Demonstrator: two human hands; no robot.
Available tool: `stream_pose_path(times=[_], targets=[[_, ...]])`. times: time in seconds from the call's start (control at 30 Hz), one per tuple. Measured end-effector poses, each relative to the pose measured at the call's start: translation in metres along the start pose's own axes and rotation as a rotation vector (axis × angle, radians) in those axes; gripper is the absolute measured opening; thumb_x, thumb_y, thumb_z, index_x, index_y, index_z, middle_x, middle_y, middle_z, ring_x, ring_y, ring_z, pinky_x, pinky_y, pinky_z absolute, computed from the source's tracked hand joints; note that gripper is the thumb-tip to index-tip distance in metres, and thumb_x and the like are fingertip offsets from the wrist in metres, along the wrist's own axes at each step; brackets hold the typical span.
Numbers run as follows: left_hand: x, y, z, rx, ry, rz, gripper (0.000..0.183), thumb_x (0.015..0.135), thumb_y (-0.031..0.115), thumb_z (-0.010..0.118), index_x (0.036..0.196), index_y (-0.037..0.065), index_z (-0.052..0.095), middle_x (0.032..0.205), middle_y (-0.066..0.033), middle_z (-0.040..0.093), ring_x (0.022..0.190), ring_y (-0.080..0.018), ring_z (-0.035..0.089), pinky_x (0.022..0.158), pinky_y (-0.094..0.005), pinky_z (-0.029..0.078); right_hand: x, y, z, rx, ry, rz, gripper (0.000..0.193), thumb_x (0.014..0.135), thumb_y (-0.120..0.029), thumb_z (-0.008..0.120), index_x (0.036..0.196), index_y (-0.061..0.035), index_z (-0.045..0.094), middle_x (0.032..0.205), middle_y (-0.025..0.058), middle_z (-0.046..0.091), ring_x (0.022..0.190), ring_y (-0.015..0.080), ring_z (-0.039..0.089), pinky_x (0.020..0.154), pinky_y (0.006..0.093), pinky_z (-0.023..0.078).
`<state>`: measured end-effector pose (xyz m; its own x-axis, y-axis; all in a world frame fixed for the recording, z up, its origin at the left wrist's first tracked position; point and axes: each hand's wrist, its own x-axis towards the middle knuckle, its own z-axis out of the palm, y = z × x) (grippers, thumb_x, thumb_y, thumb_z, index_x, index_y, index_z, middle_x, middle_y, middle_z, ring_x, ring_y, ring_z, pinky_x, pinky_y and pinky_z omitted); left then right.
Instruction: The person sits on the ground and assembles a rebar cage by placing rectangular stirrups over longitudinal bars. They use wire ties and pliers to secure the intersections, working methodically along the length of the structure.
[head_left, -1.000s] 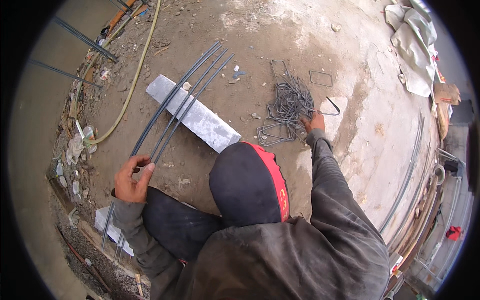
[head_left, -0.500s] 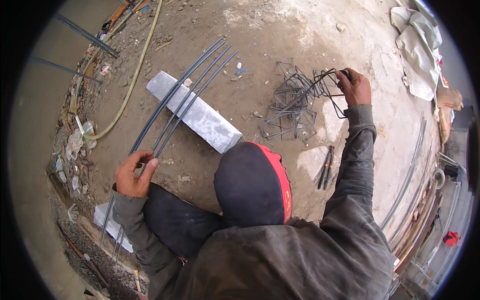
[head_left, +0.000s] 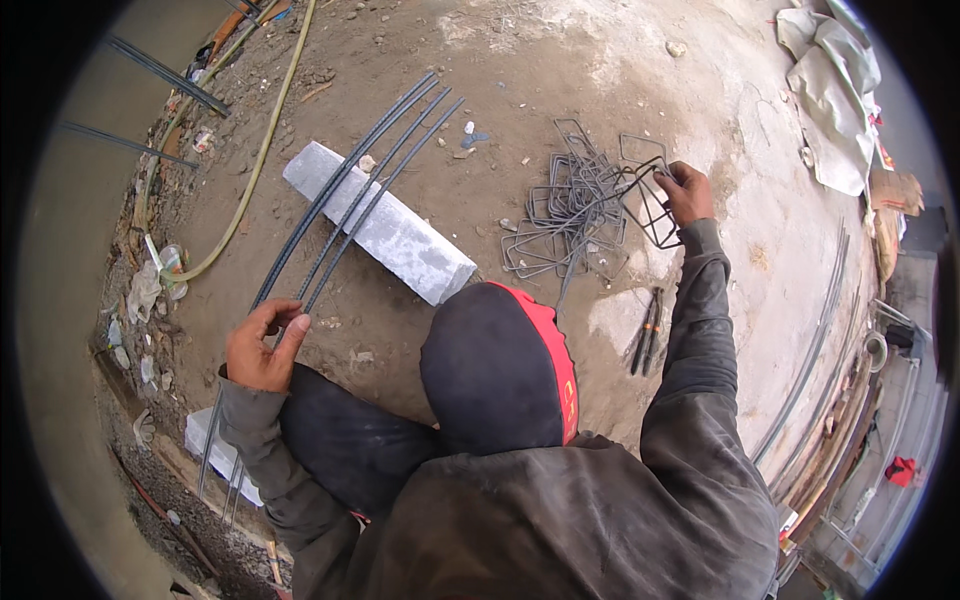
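My left hand (head_left: 262, 347) is closed around long ribbed rebar rods (head_left: 345, 195), with thumb and fingertips at the rods and part of them hidden behind the hand. The rods lie slanted across a pale concrete block (head_left: 415, 250). At the right, my right hand (head_left: 687, 192) pinches a bent wire stirrup (head_left: 650, 222) between thumb and fingers. This square frame overlaps the edge of a tangled pile of grey stirrups (head_left: 570, 200) on the ground. Pincers with orange-and-black handles (head_left: 647, 330) lie below the pile, beside my right forearm.
A dark cap with red trim (head_left: 500, 365) hides ground at the lower middle. A second pale block (head_left: 222, 445) lies under the rods' near ends. A yellowish hose (head_left: 262, 160) curves at the left among rubble. More long bars (head_left: 810, 350) and a grey sheet (head_left: 830, 100) lie at the right.
My right hand has come down and slightly left with the stirrup. The stirrups in the pile have shifted and spread. My left hand stays at the rods.
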<state>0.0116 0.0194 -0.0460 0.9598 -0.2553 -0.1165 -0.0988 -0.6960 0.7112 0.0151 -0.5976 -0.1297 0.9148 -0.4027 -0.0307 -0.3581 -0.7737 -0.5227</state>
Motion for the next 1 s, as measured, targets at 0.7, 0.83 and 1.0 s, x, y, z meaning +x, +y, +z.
stream_pose_path(times=[0.7, 0.83, 1.0], targets=[[0.004, -0.002, -0.005, -0.038, -0.020, 0.001, 0.027, 0.095, 0.018, 0.074, 0.111, -0.003, 0.070, 0.093, -0.0120, 0.074, 0.087, -0.0173, 0.068, 0.083, -0.0317, 0.053, -0.046, 0.093, 0.023, 0.078, -0.854, 0.093, 0.044, 0.083, -0.019, 0.080, 0.122, -0.0024, 0.072, 0.120, 0.0128, 0.075, 0.111, 0.0247, 0.070, 0.092, 0.0371, 0.056], [0.005, -0.002, -0.006, -0.015, -0.020, 0.007, 0.026, 0.095, 0.019, 0.074, 0.110, -0.003, 0.071, 0.093, -0.0117, 0.074, 0.086, -0.0170, 0.068, 0.082, -0.0321, 0.054, -0.051, 0.083, 0.067, -0.120, -0.287, 0.119, 0.034, 0.087, -0.031, 0.073, 0.107, -0.0034, 0.078, 0.107, 0.0189, 0.077, 0.100, 0.0350, 0.073, 0.089, 0.0423, 0.056], [0.006, 0.000, -0.008, -0.014, -0.031, 0.032, 0.027, 0.096, 0.020, 0.074, 0.109, -0.003, 0.071, 0.093, -0.0123, 0.074, 0.087, -0.0172, 0.068, 0.083, -0.0324, 0.053, -0.049, 0.058, 0.146, -0.314, -0.059, 0.287, 0.036, 0.086, -0.032, 0.074, 0.105, -0.0012, 0.070, 0.108, 0.0213, 0.074, 0.108, 0.0378, 0.070, 0.092, 0.0457, 0.055]])
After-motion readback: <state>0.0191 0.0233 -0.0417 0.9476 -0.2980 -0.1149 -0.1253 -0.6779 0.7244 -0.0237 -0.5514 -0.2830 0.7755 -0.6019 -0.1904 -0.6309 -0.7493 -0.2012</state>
